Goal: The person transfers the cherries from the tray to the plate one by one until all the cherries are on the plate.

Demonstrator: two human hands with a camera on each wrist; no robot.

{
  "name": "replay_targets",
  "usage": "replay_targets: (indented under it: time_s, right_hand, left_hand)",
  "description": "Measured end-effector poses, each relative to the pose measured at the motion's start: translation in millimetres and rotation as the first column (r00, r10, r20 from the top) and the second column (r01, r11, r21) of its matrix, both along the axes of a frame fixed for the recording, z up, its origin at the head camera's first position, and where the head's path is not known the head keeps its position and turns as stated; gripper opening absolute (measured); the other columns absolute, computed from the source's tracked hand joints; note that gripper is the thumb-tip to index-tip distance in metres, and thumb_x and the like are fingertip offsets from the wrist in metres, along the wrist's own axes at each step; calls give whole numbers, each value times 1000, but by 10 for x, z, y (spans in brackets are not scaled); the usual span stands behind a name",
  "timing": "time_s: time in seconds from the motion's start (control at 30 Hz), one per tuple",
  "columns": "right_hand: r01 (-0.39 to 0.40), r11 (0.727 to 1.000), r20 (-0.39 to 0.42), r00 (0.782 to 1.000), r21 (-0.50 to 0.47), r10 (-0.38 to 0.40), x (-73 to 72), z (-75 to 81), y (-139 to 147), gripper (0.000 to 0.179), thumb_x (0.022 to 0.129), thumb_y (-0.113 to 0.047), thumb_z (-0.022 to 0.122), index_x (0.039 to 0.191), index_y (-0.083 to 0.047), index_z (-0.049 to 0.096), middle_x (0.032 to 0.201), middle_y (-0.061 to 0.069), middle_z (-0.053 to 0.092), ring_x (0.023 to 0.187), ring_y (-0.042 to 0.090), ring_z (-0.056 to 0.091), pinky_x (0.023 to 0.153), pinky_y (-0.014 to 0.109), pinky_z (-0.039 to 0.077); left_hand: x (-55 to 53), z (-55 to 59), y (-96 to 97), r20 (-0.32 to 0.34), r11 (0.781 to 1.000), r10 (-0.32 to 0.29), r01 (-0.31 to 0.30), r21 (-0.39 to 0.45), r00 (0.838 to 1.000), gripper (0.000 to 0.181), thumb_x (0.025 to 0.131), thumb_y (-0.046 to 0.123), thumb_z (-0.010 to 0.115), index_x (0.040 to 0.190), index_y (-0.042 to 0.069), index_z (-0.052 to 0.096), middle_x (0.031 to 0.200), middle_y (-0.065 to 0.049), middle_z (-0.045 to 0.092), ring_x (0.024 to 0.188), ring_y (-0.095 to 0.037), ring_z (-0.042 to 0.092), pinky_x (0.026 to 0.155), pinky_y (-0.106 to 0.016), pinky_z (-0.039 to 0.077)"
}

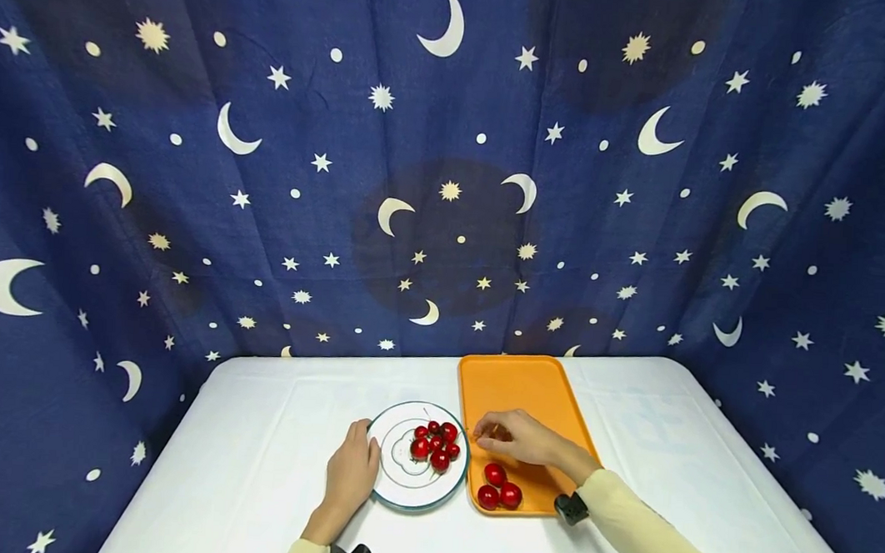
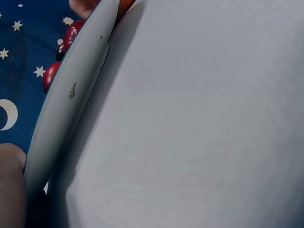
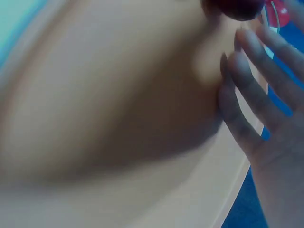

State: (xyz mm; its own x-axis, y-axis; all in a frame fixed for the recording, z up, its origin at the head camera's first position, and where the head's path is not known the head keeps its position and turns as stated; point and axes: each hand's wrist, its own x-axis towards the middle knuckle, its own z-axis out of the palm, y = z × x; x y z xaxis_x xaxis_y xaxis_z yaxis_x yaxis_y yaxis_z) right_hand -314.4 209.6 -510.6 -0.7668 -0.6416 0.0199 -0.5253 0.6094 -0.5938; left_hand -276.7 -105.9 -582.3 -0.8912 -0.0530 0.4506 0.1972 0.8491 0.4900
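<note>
A white plate [image 1: 397,429] with a dark green rim lies on the table, bearing several glossy red cherry-like fruits [image 1: 420,449], some with thin stems. At the plate's left edge, my left hand [image 1: 352,472] grips the rim, its thumb on the near side. My right hand [image 1: 524,438] hovers over the orange tray [image 1: 512,380] right of the plate, fingers loosely bent and holding nothing. Three more red fruits [image 1: 509,495] sit grouped at the tray's near left corner. In the right wrist view, a dark red fruit [image 3: 242,7] shows beyond the fingertips.
The plate and tray stand side by side on a white-covered table [image 1: 269,434]. Behind and at both sides hangs a dark blue curtain [image 1: 328,162] with moons and stars. A black band [image 1: 570,509] sits on the right wrist.
</note>
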Motion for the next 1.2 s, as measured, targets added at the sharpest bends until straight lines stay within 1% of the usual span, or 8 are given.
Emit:
replay_targets:
  time_s: [0.17,0.27,0.43,0.63,0.8,0.87,1.03,1.2]
  right_hand:
    - [-85,996,97,992,-6,85,52,16,92,26,97,-35,70,110,-13,72,99,-4,74,79,1,58,73,18,50]
    - [-112,994,129,985,-14,113,60,-14,139,28,94,-35,74,112,-14,72,101,-4,73,79,0,57,72,17,49]
    - [-145,989,138,979,-36,149,92,-16,175,33,90,-32,79,114,-11,71,102,1,74,78,3,57,71,17,49]
    - [-152,988,138,978,-20,154,102,13,198,27,91,-27,78,112,-12,71,93,3,71,78,2,55,71,18,49]
    - [-174,985,67,982,-13,174,84,13,223,23,95,-26,74,114,-14,73,97,2,71,79,0,54,71,19,51]
    - [-163,987,39,986,-10,163,76,2,232,23,96,-25,72,116,-14,73,98,2,70,79,0,54,72,20,52]
    - [-84,996,-15,996,-4,84,49,-32,228,26,98,-26,69,122,-14,71,103,-1,69,82,1,55,76,20,53]
    - [-16,1000,-122,992,0,16,30,-73,175,26,99,-24,68,122,-11,69,110,0,71,88,6,58,79,22,53]
  left_hand:
    - [18,23,-3,20,1000,-7,7,-6,1000,29,97,10,60,122,-5,62,112,-19,69,83,-34,73,68,-45,59]
    - [36,31,0,30,1000,-1,1,-2,1000,29,97,10,60,122,-5,62,112,-19,68,84,-35,73,69,-46,59]
    - [44,38,0,35,1000,5,-4,-8,999,29,97,10,60,122,-5,62,111,-19,68,84,-34,73,69,-46,59]
    - [30,35,11,35,1000,2,-2,-12,999,29,97,10,59,122,-5,62,111,-19,68,84,-33,73,70,-45,59]
    - [23,35,10,20,1000,4,-4,-4,1000,29,97,10,60,122,-5,62,112,-19,69,84,-34,73,70,-46,59]
    - [21,32,8,17,1000,3,-3,-4,1000,29,96,9,60,122,-5,62,112,-19,69,85,-35,73,70,-46,59]
    - [19,34,10,19,1000,-1,1,-3,1000,29,97,10,60,122,-5,62,112,-19,68,85,-34,73,70,-45,59]
    - [25,33,6,27,1000,1,-1,-5,1000,29,97,10,60,122,-5,62,113,-19,69,85,-33,73,70,-45,59]
